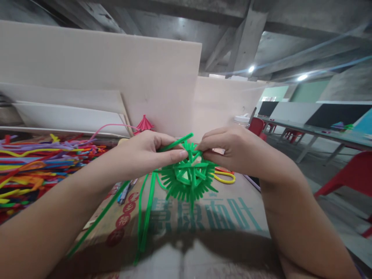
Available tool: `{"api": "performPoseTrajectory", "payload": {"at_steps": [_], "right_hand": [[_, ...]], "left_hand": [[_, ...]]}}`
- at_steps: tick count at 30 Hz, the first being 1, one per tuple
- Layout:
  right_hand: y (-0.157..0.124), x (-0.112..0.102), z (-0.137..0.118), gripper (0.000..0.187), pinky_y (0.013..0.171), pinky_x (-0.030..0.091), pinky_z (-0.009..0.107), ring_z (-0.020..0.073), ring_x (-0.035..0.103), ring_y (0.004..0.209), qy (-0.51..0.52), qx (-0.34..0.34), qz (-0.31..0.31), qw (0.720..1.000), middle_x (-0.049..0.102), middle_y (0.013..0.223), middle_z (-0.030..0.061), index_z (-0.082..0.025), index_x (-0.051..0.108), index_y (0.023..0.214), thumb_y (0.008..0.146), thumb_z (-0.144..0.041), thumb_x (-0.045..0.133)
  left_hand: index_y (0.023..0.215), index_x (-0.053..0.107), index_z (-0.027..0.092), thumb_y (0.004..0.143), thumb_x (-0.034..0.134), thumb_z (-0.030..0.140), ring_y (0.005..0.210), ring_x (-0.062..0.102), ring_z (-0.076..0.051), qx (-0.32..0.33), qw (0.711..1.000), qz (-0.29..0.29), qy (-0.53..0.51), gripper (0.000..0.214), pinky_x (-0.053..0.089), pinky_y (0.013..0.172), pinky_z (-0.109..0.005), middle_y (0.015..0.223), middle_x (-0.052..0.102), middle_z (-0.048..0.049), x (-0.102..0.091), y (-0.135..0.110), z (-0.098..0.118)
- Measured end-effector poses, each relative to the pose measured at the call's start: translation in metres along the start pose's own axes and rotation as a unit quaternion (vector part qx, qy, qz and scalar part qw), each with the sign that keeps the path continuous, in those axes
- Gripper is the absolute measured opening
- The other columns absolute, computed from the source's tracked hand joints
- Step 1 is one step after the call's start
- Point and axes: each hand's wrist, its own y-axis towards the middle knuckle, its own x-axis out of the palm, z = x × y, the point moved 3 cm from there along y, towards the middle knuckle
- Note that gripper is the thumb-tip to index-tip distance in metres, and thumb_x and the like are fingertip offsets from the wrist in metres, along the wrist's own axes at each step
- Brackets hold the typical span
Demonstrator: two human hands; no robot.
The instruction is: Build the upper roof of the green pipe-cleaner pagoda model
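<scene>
Between my two hands hangs a round, spiky green pipe cleaner shape [190, 180], with an open lattice in its middle and short ends sticking out all round. My left hand [157, 149] pinches its upper left side, thumb in front, and a green stem pokes out above that thumb. On the upper right edge, the fingertips of my right hand [225, 147] are pressed together; what exactly lies between them is partly hidden. Long green pipe cleaners [147, 213] trail down below my left hand over the printed cardboard [221, 248].
A heap of many-coloured pipe cleaners [35, 166] lies at the left. Behind my left hand stands a small pink umbrella-like piece [144, 124]. A yellow loop [226, 177] rests past the green shape. White boards [116, 69] rise behind; a red chair [348, 174] stands right.
</scene>
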Motion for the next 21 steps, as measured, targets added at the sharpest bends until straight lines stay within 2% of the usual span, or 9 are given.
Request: {"api": "performPoseTrajectory", "payload": {"at_steps": [4,8,11,14,18,21], "right_hand": [[0.005,0.018,0.023,0.022,0.065,0.043,0.025,0.0126,0.062,0.071,0.105,0.088,-0.112,0.984,0.075,0.083,0.0001,-0.02,0.076,0.094,0.086,-0.014,0.057],[0.009,0.047,0.052,0.019,0.068,0.046,0.025,0.0149,0.064,0.078,0.194,0.126,-0.197,0.953,0.074,0.086,0.0017,-0.017,0.075,0.094,0.084,-0.018,0.059],[0.009,0.065,0.07,0.021,0.074,0.049,0.026,0.0164,0.066,0.083,0.243,0.172,-0.207,0.932,0.075,0.092,0.003,-0.016,0.074,0.099,0.085,-0.021,0.06],[0.007,0.075,0.08,0.021,0.075,0.049,0.027,0.0158,0.065,0.081,0.28,0.194,-0.198,0.919,0.073,0.09,0.0039,-0.015,0.073,0.1,0.086,-0.022,0.059],[0.006,0.078,0.083,0.02,0.074,0.048,0.027,0.0148,0.062,0.077,0.297,0.194,-0.191,0.915,0.07,0.086,0.0039,-0.014,0.07,0.098,0.087,-0.024,0.058],[0.006,0.077,0.083,0.021,0.074,0.048,0.027,0.0146,0.062,0.077,0.293,0.197,-0.188,0.917,0.07,0.088,0.0036,-0.015,0.07,0.099,0.087,-0.026,0.058]], "left_hand": [[0.098,0.081,0.024,0.087,0.059,0.058,0.056,0.049,-0.014,-0.026,1.0,-0.003,0.013,0.042,0.037,0.054,-0.023,0.063,0.061,0.0017,0.009,0.011,-0.016],[0.093,0.081,0.021,0.087,0.057,0.065,0.059,0.05,-0.015,-0.041,0.998,0.002,0.05,0.051,0.034,0.052,-0.024,0.064,0.063,0.0002,0.016,0.026,-0.038],[0.099,0.078,0.018,0.09,0.052,0.065,0.055,0.045,-0.014,-0.034,0.999,0.033,0.023,0.055,0.032,0.051,-0.024,0.059,0.055,0.0013,0.011,0.032,-0.051],[0.108,0.074,0.015,0.092,0.05,0.06,0.05,0.037,-0.012,-0.059,0.996,0.07,-0.023,0.053,0.028,0.047,-0.024,0.056,0.044,0.0042,0.0,0.032,-0.056],[0.119,0.07,0.013,0.091,0.056,0.05,0.056,0.046,-0.013,-0.081,0.991,0.086,-0.068,0.048,0.034,0.051,-0.025,0.064,0.053,0.0007,-0.011,0.029,-0.053],[0.12,0.068,0.013,0.091,0.058,0.045,0.061,0.054,-0.014,-0.068,0.993,0.055,-0.085,0.045,0.041,0.056,-0.026,0.07,0.062,-0.0023,-0.012,0.025,-0.045]]}}
